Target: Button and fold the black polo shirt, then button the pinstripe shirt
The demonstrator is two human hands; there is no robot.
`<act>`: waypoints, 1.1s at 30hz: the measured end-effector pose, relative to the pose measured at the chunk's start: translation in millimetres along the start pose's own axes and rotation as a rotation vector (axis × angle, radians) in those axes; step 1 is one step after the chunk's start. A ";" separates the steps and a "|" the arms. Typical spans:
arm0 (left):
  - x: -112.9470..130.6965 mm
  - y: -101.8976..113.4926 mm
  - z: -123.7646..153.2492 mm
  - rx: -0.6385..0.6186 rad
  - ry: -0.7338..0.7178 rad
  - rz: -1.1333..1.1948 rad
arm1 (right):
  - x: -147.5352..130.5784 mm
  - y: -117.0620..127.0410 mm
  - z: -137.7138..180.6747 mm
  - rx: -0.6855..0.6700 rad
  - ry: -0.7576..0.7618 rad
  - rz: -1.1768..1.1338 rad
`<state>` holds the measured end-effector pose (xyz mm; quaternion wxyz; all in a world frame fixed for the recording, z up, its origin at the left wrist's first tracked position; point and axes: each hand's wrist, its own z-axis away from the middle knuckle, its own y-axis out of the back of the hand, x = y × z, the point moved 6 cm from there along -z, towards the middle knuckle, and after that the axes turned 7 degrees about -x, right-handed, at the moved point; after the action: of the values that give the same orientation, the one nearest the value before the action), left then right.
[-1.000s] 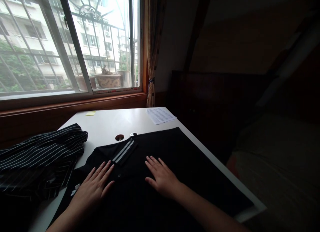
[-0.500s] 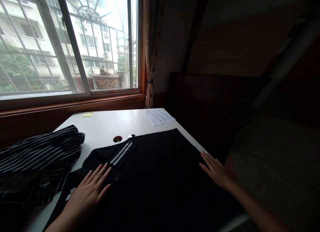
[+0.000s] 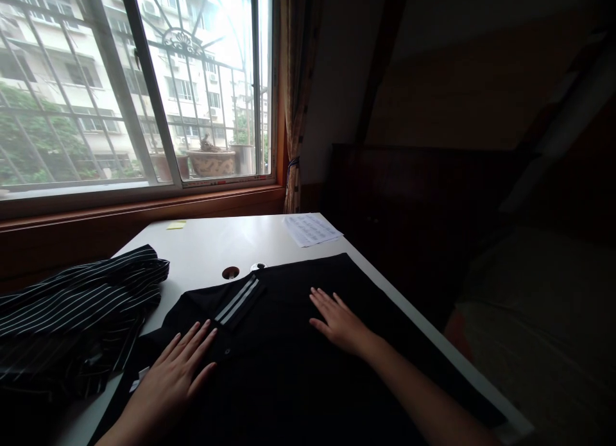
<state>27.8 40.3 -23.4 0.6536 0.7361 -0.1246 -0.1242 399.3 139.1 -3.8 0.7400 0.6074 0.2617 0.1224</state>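
A black polo shirt (image 3: 289,369) lies spread flat on the white table (image 3: 212,244), its white-striped collar (image 3: 237,300) pointing toward the window. My left hand (image 3: 176,372) presses flat on the shirt just below the collar, fingers apart. Farther right, my right hand (image 3: 339,324) lies flat and open on the shirt's chest area, palm down. Neither hand grips anything.
A dark striped garment (image 3: 72,305) is bunched on the table's left side. A printed paper sheet (image 3: 310,229) and a yellow sticky note (image 3: 176,225) lie near the window. A cable hole (image 3: 230,273) sits above the collar. The table's right edge drops off toward a bed (image 3: 539,317).
My right hand swept right to the shirt's edge near the table side, then came back toward the middle of the shirt. My left hand stayed pressed beside the collar.
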 end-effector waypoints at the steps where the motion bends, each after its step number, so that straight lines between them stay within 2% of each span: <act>1: -0.2 -0.5 -0.2 -0.001 -0.003 0.003 | -4.0 -2.3 -5.9 -0.014 0.013 -0.009; 3: -0.9 -1.6 -0.5 -0.002 -0.008 0.011 | 3.0 -1.9 -9.9 -0.020 -0.011 -0.020; 5: -2.1 -2.1 -0.3 0.001 -0.005 0.018 | 24.5 3.4 -5.2 0.011 -0.099 -0.022; 7: -3.1 -1.7 0.2 0.009 0.002 0.023 | 47.6 10.6 3.2 0.107 -0.232 -0.019; 9: -3.4 -0.9 0.6 0.019 0.002 0.024 | 57.4 12.2 8.5 0.230 -0.333 -0.012; 12: -2.9 -0.6 0.3 0.023 -0.002 0.018 | 39.8 -6.7 -1.4 0.273 -0.345 -0.004; 15: -3.6 -2.0 0.0 0.002 0.009 0.016 | 14.2 -29.1 -18.0 0.236 -0.310 -0.034; 17: -4.9 -1.3 -0.3 -0.013 0.009 0.030 | 10.1 -31.5 -22.2 0.196 -0.304 -0.061; 19: -7.0 3.0 -2.6 -0.019 0.008 0.057 | 18.5 -19.9 -19.2 0.160 -0.297 -0.061; 23: -12.8 19.9 -22.2 -0.008 0.050 0.100 | 41.2 19.9 -11.0 0.163 -0.277 -0.033; 25: -14.1 24.6 -40.6 -0.028 0.084 0.093 | 30.8 25.2 -19.0 0.128 -0.200 -0.022; 28: -17.3 17.3 -69.5 -0.136 0.176 0.088 | -20.5 6.3 -45.5 -0.019 0.058 -0.013; 30: -21.4 7.4 -82.6 -0.204 0.247 0.091 | -53.6 -7.2 -63.5 -0.053 0.175 -0.016; 32: -26.0 -0.5 -88.9 -0.232 0.284 0.094 | -68.7 -14.0 -78.7 -0.050 0.217 -0.017; 33: -28.3 -3.3 -90.0 -0.234 0.289 0.097 | -67.3 -14.5 -84.9 -0.046 0.210 -0.016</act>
<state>32.4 134.2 -15.8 0.7509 0.6585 -0.0495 0.0011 295.8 173.0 -12.4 0.7232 0.5719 0.3398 0.1856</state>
